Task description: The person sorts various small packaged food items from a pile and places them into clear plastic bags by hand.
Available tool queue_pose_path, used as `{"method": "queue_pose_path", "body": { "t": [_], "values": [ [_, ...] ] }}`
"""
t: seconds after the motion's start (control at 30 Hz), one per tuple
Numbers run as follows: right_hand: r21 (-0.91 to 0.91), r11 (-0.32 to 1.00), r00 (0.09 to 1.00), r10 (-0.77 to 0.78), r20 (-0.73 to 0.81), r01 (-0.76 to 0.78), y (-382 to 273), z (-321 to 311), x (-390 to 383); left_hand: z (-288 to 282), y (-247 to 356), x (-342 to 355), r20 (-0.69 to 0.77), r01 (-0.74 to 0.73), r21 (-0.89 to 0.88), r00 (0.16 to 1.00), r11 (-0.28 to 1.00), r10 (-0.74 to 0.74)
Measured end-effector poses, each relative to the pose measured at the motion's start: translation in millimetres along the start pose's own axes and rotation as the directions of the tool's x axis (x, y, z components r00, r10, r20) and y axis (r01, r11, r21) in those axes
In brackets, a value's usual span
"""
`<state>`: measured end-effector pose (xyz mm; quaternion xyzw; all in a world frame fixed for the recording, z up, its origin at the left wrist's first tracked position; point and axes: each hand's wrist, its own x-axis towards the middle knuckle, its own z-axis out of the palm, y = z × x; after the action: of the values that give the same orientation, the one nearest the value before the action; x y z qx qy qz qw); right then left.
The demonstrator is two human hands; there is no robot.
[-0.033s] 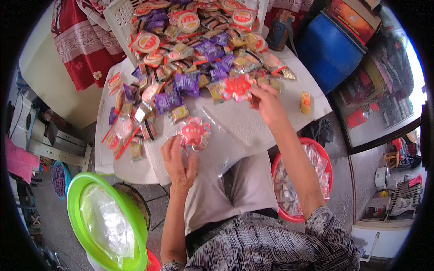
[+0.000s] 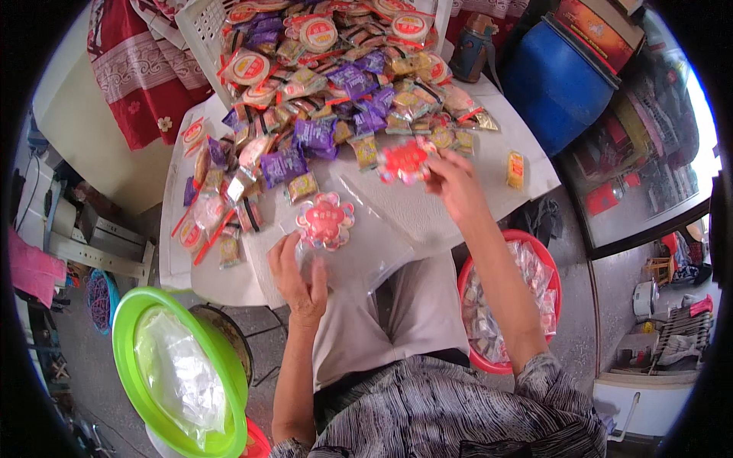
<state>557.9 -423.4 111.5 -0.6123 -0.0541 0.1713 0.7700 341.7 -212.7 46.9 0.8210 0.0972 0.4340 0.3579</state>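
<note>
My right hand (image 2: 450,179) grips a red flower-shaped piece (image 2: 405,159) with a multicoloured rim, slightly blurred, above the table's right half. My left hand (image 2: 296,278) has its thumb apart from its bent fingers, which touch the left edge of a clear plastic bag (image 2: 366,240) lying at the table's front. A second pink-red flower piece (image 2: 326,221) rests on that bag, just beyond my left fingertips. A large heap of wrapped snacks (image 2: 321,80), with purple, yellow and red-edged packets, covers the table's back and left. One yellow packet (image 2: 515,170) lies apart at the right.
The white table (image 2: 489,206) stands before my knees. A white crate (image 2: 198,42) is behind the heap, a flask (image 2: 472,53) and blue barrel (image 2: 557,88) at back right. A green tub (image 2: 130,359) with plastic bags is low left, a red basin (image 2: 546,252) with packets low right.
My right hand and its flower piece have shifted slightly down and to the right. My left hand's thumb has moved a little away from the flower piece on the bag.
</note>
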Motion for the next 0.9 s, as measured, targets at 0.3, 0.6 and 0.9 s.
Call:
{"method": "queue_pose_path", "body": {
  "t": [0.3,0.6,0.9],
  "values": [
    [0.025,0.998,0.989,0.058,-0.138,-0.055,44.7,-49.2,-149.6,-5.1,59.2,-95.5,0.189,0.652,-0.512,0.721,0.560,-0.667],
    [0.023,0.985,0.984,0.172,-0.051,-0.171,71.6,-26.3,-198.8,10.6,67.9,-88.9,0.546,0.811,-0.548,0.532,0.205,-0.647],
    [0.057,0.993,0.994,0.104,-0.016,-0.103,83.3,-14.4,-195.9,20.9,59.8,-97.8,0.489,0.749,-0.655,0.523,0.103,-0.698]
  ]
}}
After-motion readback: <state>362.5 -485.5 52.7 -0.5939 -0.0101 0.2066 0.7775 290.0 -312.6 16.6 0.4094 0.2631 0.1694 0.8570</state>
